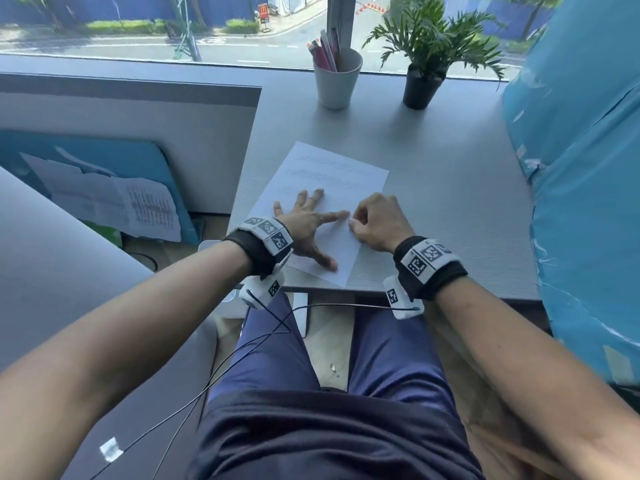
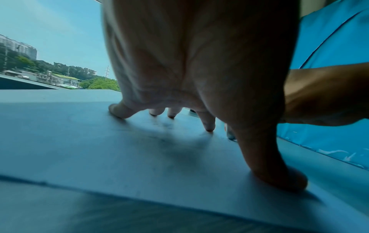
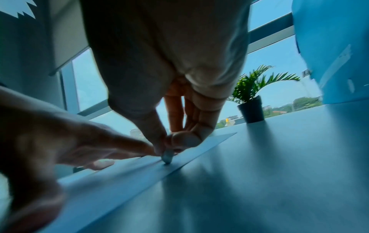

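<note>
A white sheet of paper (image 1: 334,171) with faint lines lies slanted on the grey desk (image 1: 450,202). My left hand (image 1: 310,221) lies flat on the sheet, fingers spread and straight, pressing it down; the left wrist view shows the fingertips (image 2: 208,127) and thumb touching the paper (image 2: 99,141). Just right of it, my right hand (image 1: 367,221) is curled, with thumb and fingers pinching a small grey-blue object (image 3: 167,156) whose tip touches the paper (image 3: 127,178). What the object is I cannot tell. My left index finger (image 3: 123,146) reaches right up to it.
A white cup of pens (image 1: 337,81) and a potted plant (image 1: 424,81) stand at the desk's far edge by the window. A big blue wrapped bulk (image 1: 588,174) crowds the right side. Left of the desk, a partition (image 1: 138,140) and loose papers (image 1: 107,199).
</note>
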Demonstrator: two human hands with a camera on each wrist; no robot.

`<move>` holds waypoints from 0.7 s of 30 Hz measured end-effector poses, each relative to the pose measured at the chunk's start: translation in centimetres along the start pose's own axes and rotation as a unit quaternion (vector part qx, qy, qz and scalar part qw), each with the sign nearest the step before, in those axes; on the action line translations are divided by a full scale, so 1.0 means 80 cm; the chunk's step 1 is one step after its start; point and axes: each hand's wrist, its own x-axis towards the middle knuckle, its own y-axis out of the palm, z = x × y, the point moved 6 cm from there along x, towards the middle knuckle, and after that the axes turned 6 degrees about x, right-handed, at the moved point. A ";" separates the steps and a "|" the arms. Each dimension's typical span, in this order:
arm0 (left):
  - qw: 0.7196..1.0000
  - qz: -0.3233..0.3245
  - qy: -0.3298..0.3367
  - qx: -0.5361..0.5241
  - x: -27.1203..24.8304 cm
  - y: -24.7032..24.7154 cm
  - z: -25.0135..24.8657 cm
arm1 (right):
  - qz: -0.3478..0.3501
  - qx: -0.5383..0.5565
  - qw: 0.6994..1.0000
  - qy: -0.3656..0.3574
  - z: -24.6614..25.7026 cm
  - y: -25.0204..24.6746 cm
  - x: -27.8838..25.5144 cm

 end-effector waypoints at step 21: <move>1.000 0.005 0.008 -0.003 0.001 0.000 -0.002 | 0.017 0.046 0.997 0.052 -0.011 -0.011 0.018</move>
